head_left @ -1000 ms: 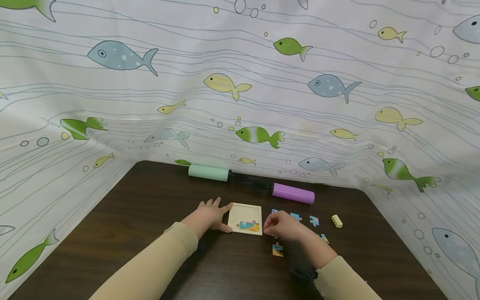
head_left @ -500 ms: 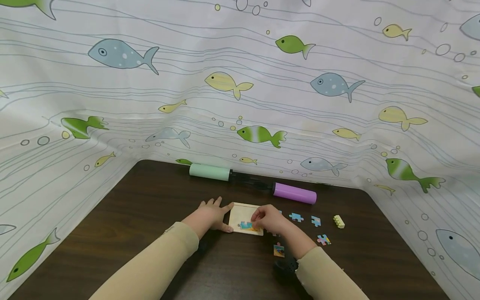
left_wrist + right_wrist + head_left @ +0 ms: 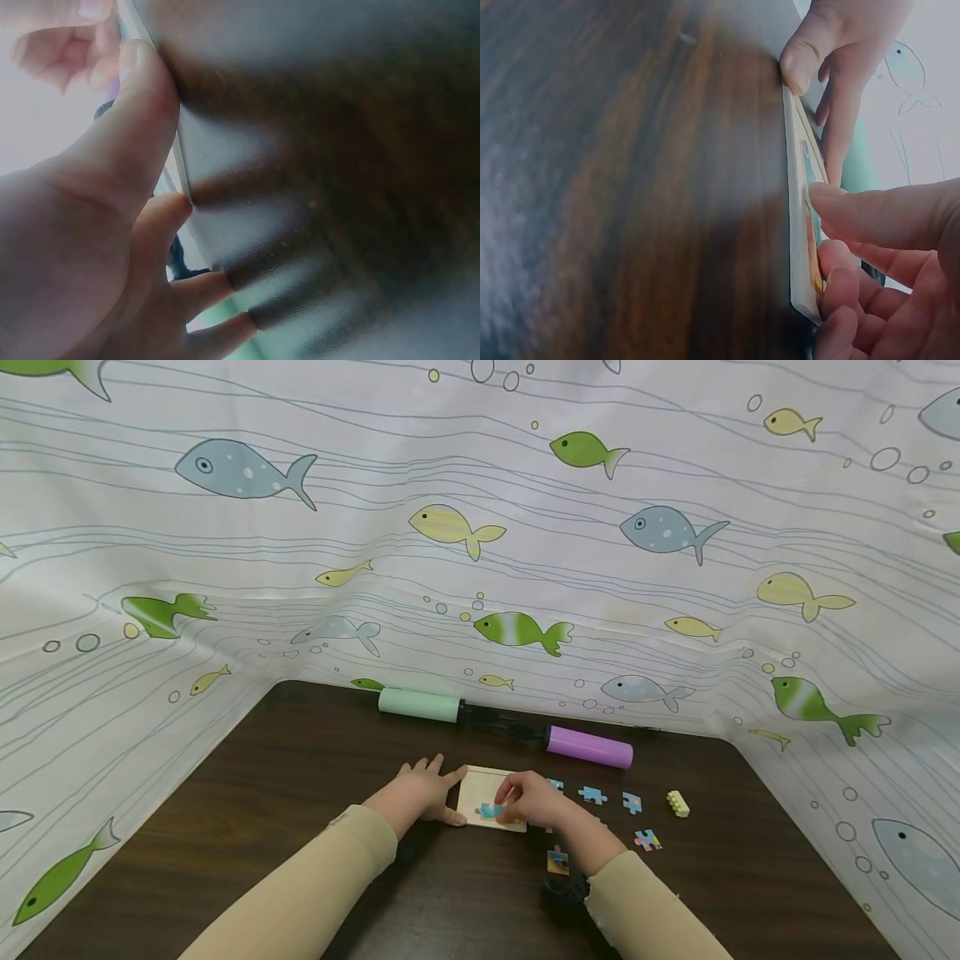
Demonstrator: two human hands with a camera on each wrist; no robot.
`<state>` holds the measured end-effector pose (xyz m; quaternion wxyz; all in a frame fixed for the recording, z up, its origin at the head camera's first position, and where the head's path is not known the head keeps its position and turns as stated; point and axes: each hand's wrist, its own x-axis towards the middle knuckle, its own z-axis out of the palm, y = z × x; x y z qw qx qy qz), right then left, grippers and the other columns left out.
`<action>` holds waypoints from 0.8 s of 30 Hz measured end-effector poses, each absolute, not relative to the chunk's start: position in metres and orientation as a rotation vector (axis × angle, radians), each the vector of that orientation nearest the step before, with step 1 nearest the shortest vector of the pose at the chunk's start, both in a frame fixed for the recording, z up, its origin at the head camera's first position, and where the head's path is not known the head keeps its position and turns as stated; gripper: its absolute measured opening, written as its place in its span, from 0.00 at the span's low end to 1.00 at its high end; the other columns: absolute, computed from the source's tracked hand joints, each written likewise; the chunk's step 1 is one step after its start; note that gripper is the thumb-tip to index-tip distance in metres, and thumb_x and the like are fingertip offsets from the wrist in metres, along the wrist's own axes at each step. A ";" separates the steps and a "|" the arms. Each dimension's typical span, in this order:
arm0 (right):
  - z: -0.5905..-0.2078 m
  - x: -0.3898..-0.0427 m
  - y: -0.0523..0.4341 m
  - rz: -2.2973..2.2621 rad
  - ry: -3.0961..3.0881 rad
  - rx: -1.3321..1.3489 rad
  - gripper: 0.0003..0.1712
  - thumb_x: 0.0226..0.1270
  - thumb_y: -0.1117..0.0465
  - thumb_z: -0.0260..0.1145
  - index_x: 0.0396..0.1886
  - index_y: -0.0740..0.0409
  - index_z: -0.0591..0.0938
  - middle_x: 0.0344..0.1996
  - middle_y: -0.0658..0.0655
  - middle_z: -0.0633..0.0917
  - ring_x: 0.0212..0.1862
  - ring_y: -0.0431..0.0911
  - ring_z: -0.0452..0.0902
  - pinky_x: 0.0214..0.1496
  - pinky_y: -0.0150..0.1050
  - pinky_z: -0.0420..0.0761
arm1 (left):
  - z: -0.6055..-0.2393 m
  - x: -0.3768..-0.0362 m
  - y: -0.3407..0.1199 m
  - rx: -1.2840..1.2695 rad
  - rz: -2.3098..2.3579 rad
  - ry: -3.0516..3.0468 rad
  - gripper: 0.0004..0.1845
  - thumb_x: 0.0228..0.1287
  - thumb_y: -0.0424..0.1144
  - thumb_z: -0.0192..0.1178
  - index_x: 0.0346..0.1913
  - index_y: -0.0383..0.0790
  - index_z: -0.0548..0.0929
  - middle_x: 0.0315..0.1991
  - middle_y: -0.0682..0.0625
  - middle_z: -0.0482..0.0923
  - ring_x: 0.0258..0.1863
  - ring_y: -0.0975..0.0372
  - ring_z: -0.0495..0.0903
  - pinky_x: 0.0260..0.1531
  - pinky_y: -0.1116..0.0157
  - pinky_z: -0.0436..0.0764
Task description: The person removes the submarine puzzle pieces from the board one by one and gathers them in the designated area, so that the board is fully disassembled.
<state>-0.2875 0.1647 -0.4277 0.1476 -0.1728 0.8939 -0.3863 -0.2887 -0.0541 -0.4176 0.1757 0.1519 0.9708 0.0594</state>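
Note:
A small pale wooden puzzle tray (image 3: pixel 480 781) lies on the dark table, with joined blue and orange jigsaw pieces (image 3: pixel 490 811) in its lower part. My left hand (image 3: pixel 423 789) is spread along the tray's left side, thumb at the near corner and index finger at the far one. In the left wrist view the left thumb (image 3: pixel 146 90) presses the tray's edge while the other fingertips reach down beside it. My right hand (image 3: pixel 531 800) is over the tray's right part. Its thumb (image 3: pixel 832 202) and curled fingers pinch at a jigsaw piece (image 3: pixel 811 172) in the tray, mostly hidden by them.
Loose jigsaw pieces lie right of the tray, among them a blue one (image 3: pixel 592 795), a pink-edged one (image 3: pixel 647 840) and an orange one (image 3: pixel 557 861). A pale yellow toy brick (image 3: pixel 677 803) is farther right. Behind lies a pump-like tool with green (image 3: pixel 418 704) and purple (image 3: pixel 588 747) ends.
My right hand has moved left from the loose pieces beside the tray to over the tray, then slightly lower and farther left. My left hand has stayed at the tray's left side.

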 end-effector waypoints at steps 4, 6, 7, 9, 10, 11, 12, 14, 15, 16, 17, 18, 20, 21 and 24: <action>-0.428 -0.287 0.164 -1.067 2.601 -0.512 0.11 0.53 0.67 0.78 0.32 0.59 0.82 0.22 0.51 0.76 0.23 0.43 0.68 0.24 0.35 0.69 | -0.416 -0.288 -0.054 0.433 0.164 2.746 0.49 0.57 0.67 0.63 0.78 0.55 0.57 0.76 0.37 0.50 0.74 0.41 0.51 0.68 0.41 0.52; -0.428 -0.287 0.164 -1.052 2.608 -0.505 0.12 0.52 0.67 0.78 0.31 0.58 0.81 0.22 0.51 0.76 0.24 0.44 0.69 0.25 0.36 0.68 | -0.415 -0.288 -0.055 0.437 0.162 2.744 0.49 0.58 0.67 0.63 0.78 0.55 0.57 0.76 0.37 0.50 0.74 0.41 0.51 0.68 0.41 0.52; -0.429 -0.287 0.164 -1.049 2.608 -0.504 0.13 0.52 0.68 0.78 0.31 0.58 0.81 0.22 0.51 0.76 0.24 0.44 0.69 0.25 0.36 0.68 | -0.414 -0.287 -0.055 0.437 0.161 2.743 0.49 0.58 0.67 0.62 0.79 0.55 0.57 0.76 0.37 0.50 0.74 0.41 0.51 0.69 0.41 0.52; -0.429 -0.287 0.164 -1.051 2.601 -0.504 0.13 0.52 0.68 0.78 0.32 0.59 0.80 0.23 0.52 0.75 0.24 0.44 0.68 0.25 0.36 0.69 | -0.414 -0.287 -0.055 0.437 0.165 2.744 0.48 0.58 0.66 0.63 0.78 0.54 0.58 0.76 0.37 0.50 0.74 0.41 0.51 0.68 0.41 0.52; -0.430 -0.287 0.164 -1.055 2.593 -0.502 0.14 0.53 0.69 0.78 0.33 0.59 0.80 0.23 0.52 0.75 0.24 0.44 0.68 0.25 0.36 0.69 | -0.414 -0.287 -0.055 0.436 0.167 2.745 0.48 0.58 0.66 0.63 0.78 0.54 0.58 0.76 0.37 0.50 0.74 0.41 0.51 0.68 0.41 0.52; -0.430 -0.287 0.163 -1.060 2.585 -0.499 0.13 0.53 0.69 0.78 0.34 0.59 0.80 0.24 0.52 0.75 0.24 0.44 0.68 0.24 0.36 0.69 | -0.414 -0.286 -0.055 0.434 0.169 2.745 0.48 0.58 0.66 0.63 0.78 0.54 0.58 0.76 0.37 0.50 0.74 0.41 0.51 0.68 0.41 0.52; -0.430 -0.287 0.163 -1.065 2.579 -0.496 0.14 0.53 0.69 0.77 0.35 0.59 0.80 0.24 0.53 0.75 0.24 0.44 0.68 0.24 0.36 0.69 | -0.414 -0.286 -0.055 0.432 0.171 2.745 0.49 0.58 0.66 0.63 0.78 0.55 0.58 0.76 0.37 0.50 0.74 0.41 0.51 0.69 0.41 0.52; -0.431 -0.287 0.163 -1.074 2.566 -0.487 0.13 0.54 0.70 0.77 0.35 0.59 0.80 0.24 0.53 0.75 0.24 0.44 0.68 0.24 0.36 0.69 | -0.415 -0.286 -0.055 0.432 0.184 2.747 0.48 0.57 0.66 0.63 0.78 0.54 0.58 0.76 0.37 0.51 0.74 0.40 0.51 0.68 0.41 0.52; -0.431 -0.287 0.163 -1.076 2.564 -0.483 0.13 0.54 0.70 0.77 0.35 0.59 0.80 0.24 0.53 0.75 0.24 0.44 0.67 0.24 0.36 0.68 | -0.415 -0.286 -0.055 0.433 0.188 2.749 0.48 0.57 0.66 0.64 0.78 0.54 0.59 0.76 0.37 0.51 0.73 0.40 0.52 0.68 0.41 0.52; -0.431 -0.287 0.163 -1.078 2.563 -0.480 0.13 0.54 0.70 0.77 0.35 0.59 0.80 0.24 0.53 0.75 0.24 0.44 0.67 0.24 0.36 0.68 | -0.416 -0.287 -0.055 0.434 0.188 2.749 0.49 0.57 0.67 0.63 0.78 0.54 0.59 0.76 0.37 0.51 0.73 0.40 0.51 0.68 0.41 0.52; -0.432 -0.287 0.163 -1.081 2.561 -0.479 0.13 0.54 0.70 0.77 0.34 0.59 0.80 0.24 0.53 0.75 0.24 0.44 0.67 0.24 0.36 0.68 | -0.416 -0.287 -0.055 0.435 0.189 2.750 0.49 0.57 0.67 0.64 0.78 0.54 0.59 0.76 0.37 0.51 0.73 0.40 0.51 0.68 0.41 0.53; -0.432 -0.287 0.163 -1.084 2.561 -0.479 0.13 0.54 0.70 0.77 0.34 0.59 0.80 0.24 0.53 0.75 0.23 0.44 0.67 0.24 0.36 0.68 | -0.417 -0.287 -0.055 0.438 0.187 2.752 0.49 0.57 0.67 0.64 0.78 0.54 0.59 0.76 0.37 0.51 0.73 0.40 0.52 0.68 0.41 0.53; -0.432 -0.287 0.163 -1.091 2.563 -0.483 0.14 0.53 0.71 0.77 0.34 0.59 0.79 0.24 0.53 0.74 0.23 0.44 0.66 0.23 0.36 0.67 | -0.418 -0.287 -0.055 0.441 0.181 2.755 0.49 0.57 0.67 0.63 0.78 0.54 0.59 0.76 0.36 0.51 0.73 0.40 0.52 0.68 0.41 0.53; -0.432 -0.287 0.163 -1.095 2.563 -0.486 0.14 0.53 0.71 0.77 0.34 0.59 0.79 0.23 0.53 0.74 0.23 0.44 0.66 0.23 0.36 0.67 | -0.418 -0.287 -0.055 0.441 0.180 2.756 0.49 0.57 0.67 0.63 0.78 0.54 0.59 0.76 0.37 0.51 0.73 0.40 0.52 0.68 0.41 0.53; -0.430 -0.285 0.163 -1.095 2.575 -0.496 0.13 0.56 0.69 0.76 0.34 0.59 0.78 0.23 0.52 0.74 0.22 0.44 0.66 0.23 0.36 0.67 | -0.418 -0.287 -0.055 0.441 0.179 2.756 0.49 0.57 0.67 0.64 0.78 0.55 0.59 0.76 0.37 0.51 0.73 0.40 0.52 0.68 0.41 0.53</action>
